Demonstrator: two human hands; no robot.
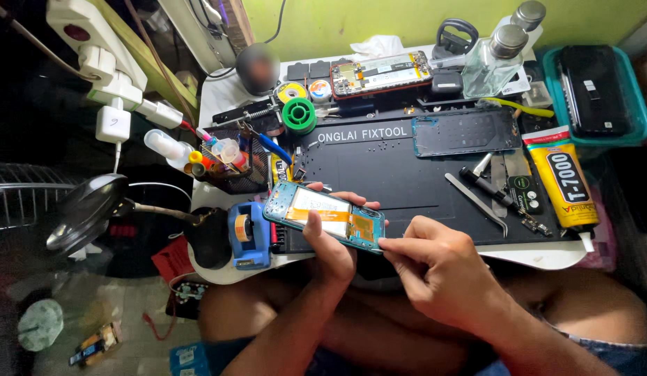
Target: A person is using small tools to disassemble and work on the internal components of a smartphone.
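I see the left hand [334, 254] clamped on the opened phone [325, 217]; right hand [435, 268] pinches its four-o'clock corner. Back cover [466, 132] already off, at one o'clock on the counter [546, 256]; reassembly remains, I judge.

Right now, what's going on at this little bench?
A person holds an opened teal phone frame over a black work mat. The left hand grips it from beneath, while the right hand pinches at its right end. Tweezers, a yellow glue tube and a separate back cover lie on the mat.
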